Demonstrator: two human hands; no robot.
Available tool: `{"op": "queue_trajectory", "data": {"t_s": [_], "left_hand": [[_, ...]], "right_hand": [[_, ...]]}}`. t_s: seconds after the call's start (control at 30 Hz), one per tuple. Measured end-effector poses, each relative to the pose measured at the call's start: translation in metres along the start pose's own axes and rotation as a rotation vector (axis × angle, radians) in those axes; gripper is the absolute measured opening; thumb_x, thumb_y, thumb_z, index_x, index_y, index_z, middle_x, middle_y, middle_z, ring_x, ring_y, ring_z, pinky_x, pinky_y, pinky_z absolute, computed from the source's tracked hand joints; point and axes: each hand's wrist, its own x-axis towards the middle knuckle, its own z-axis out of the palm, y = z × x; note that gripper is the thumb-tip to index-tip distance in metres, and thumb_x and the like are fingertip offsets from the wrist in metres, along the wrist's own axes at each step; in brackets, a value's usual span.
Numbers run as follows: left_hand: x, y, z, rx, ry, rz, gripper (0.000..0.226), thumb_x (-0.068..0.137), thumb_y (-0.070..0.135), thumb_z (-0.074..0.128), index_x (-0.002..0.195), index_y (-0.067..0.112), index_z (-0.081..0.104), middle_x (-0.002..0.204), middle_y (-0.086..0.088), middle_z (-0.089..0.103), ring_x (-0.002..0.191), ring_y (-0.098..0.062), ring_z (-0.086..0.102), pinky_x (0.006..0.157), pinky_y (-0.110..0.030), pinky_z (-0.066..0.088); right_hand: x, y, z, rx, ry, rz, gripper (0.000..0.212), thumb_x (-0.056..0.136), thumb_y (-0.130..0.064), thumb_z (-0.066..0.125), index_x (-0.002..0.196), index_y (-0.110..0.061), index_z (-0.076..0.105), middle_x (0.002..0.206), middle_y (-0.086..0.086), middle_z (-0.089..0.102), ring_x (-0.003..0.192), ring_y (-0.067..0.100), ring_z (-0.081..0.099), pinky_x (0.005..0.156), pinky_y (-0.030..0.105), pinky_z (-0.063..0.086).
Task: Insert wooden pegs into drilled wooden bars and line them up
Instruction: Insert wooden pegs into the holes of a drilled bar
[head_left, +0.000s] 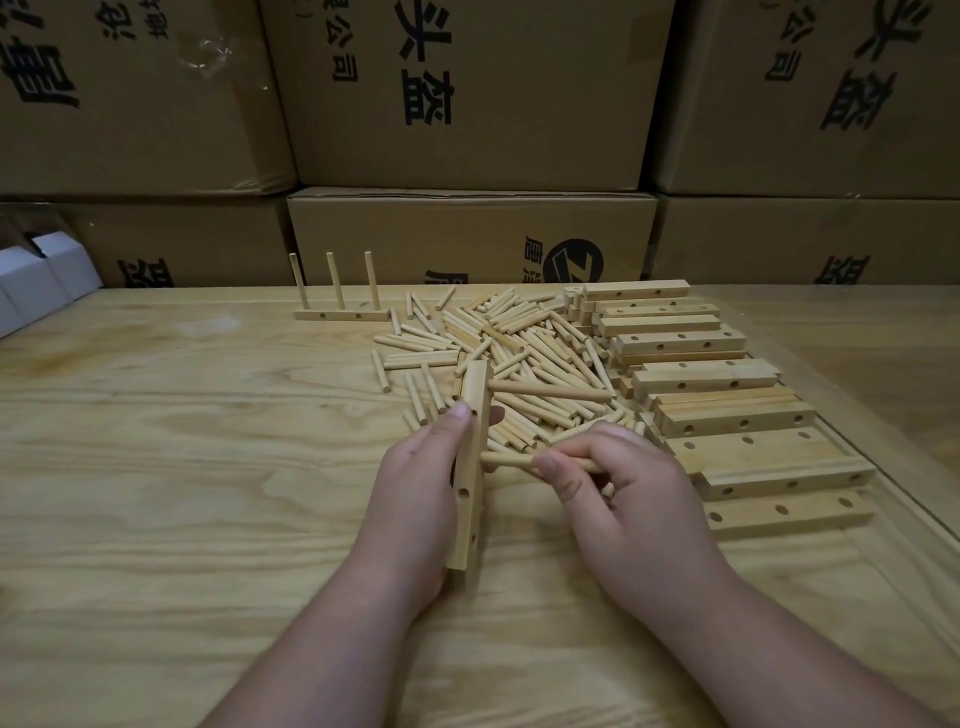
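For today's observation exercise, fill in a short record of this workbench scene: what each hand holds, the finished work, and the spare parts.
left hand: grips a drilled wooden bar, one peg already in it
right hand: pinches a second peg at the bar's side
finished work: bar with three upright pegs, far left
spare parts: loose peg pile; stacked drilled bars on the right
surface: wooden table

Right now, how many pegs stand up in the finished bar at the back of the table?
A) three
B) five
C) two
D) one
A: the finished bar lies flat at the back of the table, and three upright pegs rise from it in a row.
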Motion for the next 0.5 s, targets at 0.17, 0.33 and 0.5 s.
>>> {"op": "queue_trajectory", "data": {"t_s": [0.17,0.33,0.5], "left_hand": [[0.006,-0.001,-0.001,-0.13,0.089,-0.054,0.036,0.103,0.041,0.051,0.098,0.024,0.083,0.063,0.005,0.061,0.054,-0.012,0.052,0.055,-0.029,0.045],[0.014,-0.001,-0.007,-0.414,0.076,-0.122,0.042,0.103,0.038,0.049,0.097,0.013,0.082,0.066,-0.002,0.055,0.046,-0.011,0.047,0.039,-0.023,0.041],[0.015,-0.003,-0.007,-0.417,0.065,-0.119,0.042,0.103,0.038,0.049,0.098,0.013,0.082,0.066,-0.002,0.056,0.044,-0.011,0.047,0.04,-0.023,0.041]], "right_hand": [[0.001,0.001,-0.006,0.159,0.086,0.135,0.033,0.091,-0.061,0.049,0.106,-0.038,0.066,0.089,-0.019,0.065,0.089,0.008,0.063,0.074,0.025,0.05],[0.005,0.011,-0.004,-0.355,-0.041,0.144,0.017,0.091,-0.037,0.064,0.106,-0.038,0.072,0.101,-0.019,0.052,0.104,0.007,0.041,0.1,0.042,0.032],[0.0,0.013,0.004,-0.576,-0.293,0.179,0.036,0.085,-0.06,0.05,0.118,-0.051,0.061,0.128,-0.019,0.036,0.125,0.01,0.02,0.102,0.039,0.008]]}}
